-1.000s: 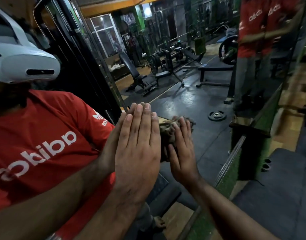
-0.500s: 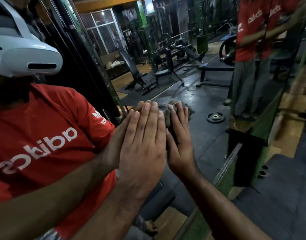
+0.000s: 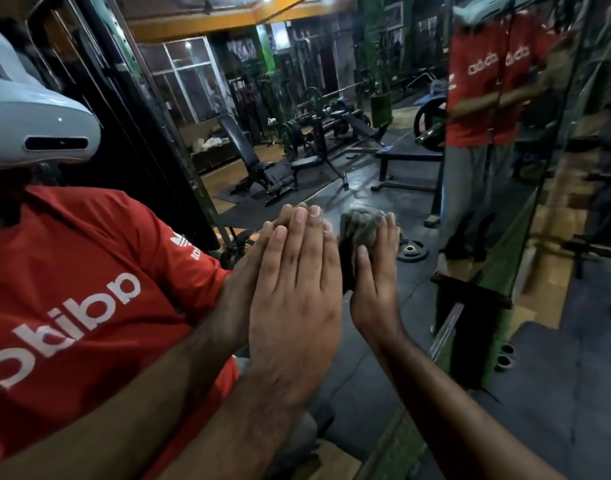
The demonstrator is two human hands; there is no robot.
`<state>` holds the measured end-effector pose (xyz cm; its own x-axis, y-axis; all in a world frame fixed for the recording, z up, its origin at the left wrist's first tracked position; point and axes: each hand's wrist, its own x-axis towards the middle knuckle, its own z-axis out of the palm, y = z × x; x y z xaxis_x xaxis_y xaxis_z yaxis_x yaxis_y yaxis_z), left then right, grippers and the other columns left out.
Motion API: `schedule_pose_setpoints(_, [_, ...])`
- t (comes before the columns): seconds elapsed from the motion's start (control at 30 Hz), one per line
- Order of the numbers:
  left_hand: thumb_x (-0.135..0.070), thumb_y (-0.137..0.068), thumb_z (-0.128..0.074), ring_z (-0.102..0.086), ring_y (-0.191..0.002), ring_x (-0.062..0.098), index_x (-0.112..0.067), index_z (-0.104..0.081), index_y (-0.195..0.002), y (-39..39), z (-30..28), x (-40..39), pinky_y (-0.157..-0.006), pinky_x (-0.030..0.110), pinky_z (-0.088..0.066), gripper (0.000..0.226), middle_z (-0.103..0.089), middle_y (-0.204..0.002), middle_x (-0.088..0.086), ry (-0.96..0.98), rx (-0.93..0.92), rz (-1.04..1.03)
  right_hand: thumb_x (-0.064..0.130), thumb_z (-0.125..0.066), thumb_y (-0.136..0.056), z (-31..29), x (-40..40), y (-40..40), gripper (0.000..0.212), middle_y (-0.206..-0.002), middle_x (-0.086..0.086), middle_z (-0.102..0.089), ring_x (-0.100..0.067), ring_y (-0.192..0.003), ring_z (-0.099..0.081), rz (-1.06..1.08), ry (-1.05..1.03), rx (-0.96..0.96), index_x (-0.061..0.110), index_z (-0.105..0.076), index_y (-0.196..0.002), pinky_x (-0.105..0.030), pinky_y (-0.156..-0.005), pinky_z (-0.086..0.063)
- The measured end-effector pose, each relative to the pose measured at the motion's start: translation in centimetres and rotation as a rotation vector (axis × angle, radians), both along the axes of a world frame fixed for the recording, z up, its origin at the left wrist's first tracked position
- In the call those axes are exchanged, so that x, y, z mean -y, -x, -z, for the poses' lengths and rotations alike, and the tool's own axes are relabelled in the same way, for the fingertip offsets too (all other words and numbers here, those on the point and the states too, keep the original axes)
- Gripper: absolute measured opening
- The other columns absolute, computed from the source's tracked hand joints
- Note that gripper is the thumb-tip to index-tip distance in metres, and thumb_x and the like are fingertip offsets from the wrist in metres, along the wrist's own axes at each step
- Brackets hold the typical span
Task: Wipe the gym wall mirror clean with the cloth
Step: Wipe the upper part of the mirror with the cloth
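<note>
Mirrored white lettering across chest of red shirt (image 3: pixel 72 289) reflected in wall mirror (image 3: pixel 383 174): reads backwards, roughly "adidas", cut off at the left edge. Small white trefoil logo with tiny reversed wording under it on that shirt's sleeve (image 3: pixel 184 245); wording too small to read. Further right, second and third reflections of red shirt (image 3: pixel 484 84) with pale script, partial, looks like "ada" repeated. No other legible numbers or signs.

The head camera is looking forward and slightly down, very near the mirror (image 3: pixel 383 174), perhaps angled rightward.
</note>
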<state>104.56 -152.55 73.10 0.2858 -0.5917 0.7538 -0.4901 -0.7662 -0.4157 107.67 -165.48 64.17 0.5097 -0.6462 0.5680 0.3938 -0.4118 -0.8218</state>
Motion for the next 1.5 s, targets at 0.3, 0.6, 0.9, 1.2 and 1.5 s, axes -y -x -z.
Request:
schedule_pose_setpoints(0.3, [-0.017,-0.102,-0.033,-0.017,-0.153,0.038,0.005,-0.032,-0.153,-2.1,0.2,5.5,-0.127,0.049,-0.005,0.055,-0.023,-0.162,0.026,-0.019,0.031,-0.033,0.032,-0.038,-0.108,0.1,5.3,-2.0,0.061,-0.174,-0.007,-0.012,-0.028,-0.162,-0.003,-0.003,0.118,0.039,0.011,-0.022,-0.163,-0.055,-0.131,-0.008])
schedule_pose_setpoints(0.6, [-0.015,-0.097,-0.051,-0.019,-0.153,0.037,0.004,-0.033,-0.153,-3.9,-0.3,12.0,-0.127,0.046,-0.004,0.061,-0.024,-0.163,0.024,-0.019,0.022,-0.065,0.035,-0.038,-0.107,-0.4,12.2,-4.1,0.061,-0.174,-0.005,-0.013,-0.023,-0.163,-0.002,-0.028,0.025,0.016,0.012,-0.027,-0.163,-0.055,-0.131,-0.008])
schedule_pose_setpoints(0.9, [-0.014,-0.099,-0.042,-0.022,-0.152,0.04,0.006,-0.031,-0.153,-6.2,-1.0,17.0,-0.126,0.048,-0.01,0.058,-0.025,-0.162,0.026,-0.075,0.074,-0.115,0.027,-0.043,-0.107,-1.6,18.4,-6.2,0.058,-0.172,-0.01,-0.015,-0.033,-0.162,-0.005,-0.055,0.21,0.126,0.016,-0.027,-0.162,-0.055,-0.13,-0.008])
schedule_pose_setpoints(1.2, [-0.013,-0.104,-0.029,-0.015,-0.153,0.04,0.006,-0.025,-0.155,-7.8,-1.1,21.7,-0.127,0.048,-0.005,0.054,-0.02,-0.164,0.024,-0.095,0.08,-0.144,0.028,-0.046,-0.105,-0.8,24.9,-8.0,0.06,-0.172,-0.013,-0.016,-0.033,-0.162,-0.004,-0.069,0.291,0.1,0.015,-0.029,-0.161,-0.06,-0.129,-0.011])
schedule_pose_setpoints(1.5, [-0.014,-0.102,-0.032,-0.012,-0.153,0.037,0.007,-0.028,-0.153,-9.1,-0.5,26.6,-0.127,0.047,-0.004,0.056,-0.022,-0.163,0.026,-0.138,0.064,-0.1,0.036,-0.043,-0.108,1.1,29.2,-8.9,0.062,-0.173,-0.004,-0.011,-0.029,-0.162,-0.001,-0.087,0.239,0.036,0.019,-0.022,-0.164,-0.059,-0.129,-0.01])
